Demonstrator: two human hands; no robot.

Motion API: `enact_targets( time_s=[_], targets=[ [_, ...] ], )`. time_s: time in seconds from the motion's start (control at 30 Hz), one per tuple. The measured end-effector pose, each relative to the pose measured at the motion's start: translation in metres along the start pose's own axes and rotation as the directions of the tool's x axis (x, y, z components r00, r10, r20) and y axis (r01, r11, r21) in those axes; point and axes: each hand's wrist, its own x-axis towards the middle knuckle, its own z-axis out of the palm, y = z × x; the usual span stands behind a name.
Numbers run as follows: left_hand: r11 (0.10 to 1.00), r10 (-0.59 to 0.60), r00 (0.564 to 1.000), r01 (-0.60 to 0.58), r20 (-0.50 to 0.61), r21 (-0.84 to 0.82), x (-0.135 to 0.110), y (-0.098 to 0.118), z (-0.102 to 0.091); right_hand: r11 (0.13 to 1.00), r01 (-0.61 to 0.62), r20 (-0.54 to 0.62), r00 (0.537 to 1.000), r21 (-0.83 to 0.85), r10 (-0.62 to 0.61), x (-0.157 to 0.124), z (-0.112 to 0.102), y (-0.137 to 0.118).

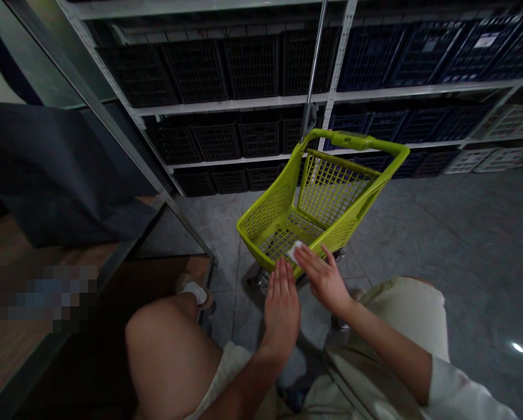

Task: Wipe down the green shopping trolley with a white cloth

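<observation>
A yellow-green plastic shopping cart (294, 217) with mesh walls stands on the floor just in front of my knees. My right hand (327, 281) has a small white cloth (293, 252) under its fingers, against the cart's near end; whether it is fabric or paper I cannot make out. Beside it, my left hand (282, 309) lies flat with its fingers stretched out together, the fingertips at the cart's near rim. The left palm faces away from me, and nothing shows in that hand.
Behind the cart, white metal shelving (230, 105) holds rows of black crates (253, 67) and blue crates (373, 55). A thin metal pole (316, 55) rises near the cart's handle. At left stands a metal-framed table (125, 248) with dark grey cloth (69, 175) on it. Grey tiles (454, 227) cover the floor.
</observation>
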Motion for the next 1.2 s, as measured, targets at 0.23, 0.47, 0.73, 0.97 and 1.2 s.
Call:
enact_targets(
  time_s=[0.23,0.47,0.73,0.97,1.2],
  targets=[
    [1.0,0.011,1.0,-0.011,-0.02,-0.024,0.0,-0.003,0.0,0.996,-0.069,-0.024,0.997,-0.056,0.068,0.006,-0.013,0.073],
    [0.999,0.013,0.999,-0.011,-0.05,0.049,0.003,0.001,0.0,0.994,-0.101,-0.034,0.994,-0.035,0.1,0.003,-0.003,0.03],
    [0.999,0.03,0.999,-0.029,-0.037,0.03,0.001,-0.005,-0.003,0.999,0.033,0.032,0.999,0.0,-0.033,0.007,-0.011,0.057],
    [1.0,0.014,0.999,-0.013,-0.048,0.011,0.002,0.0,0.002,0.976,-0.201,-0.058,0.979,-0.08,0.196,0.005,-0.006,0.057],
    [1.0,0.011,0.999,-0.012,-0.04,-0.005,0.001,-0.003,-0.001,0.991,0.123,0.048,0.991,0.047,-0.125,-0.004,-0.002,0.009]
  ],
)
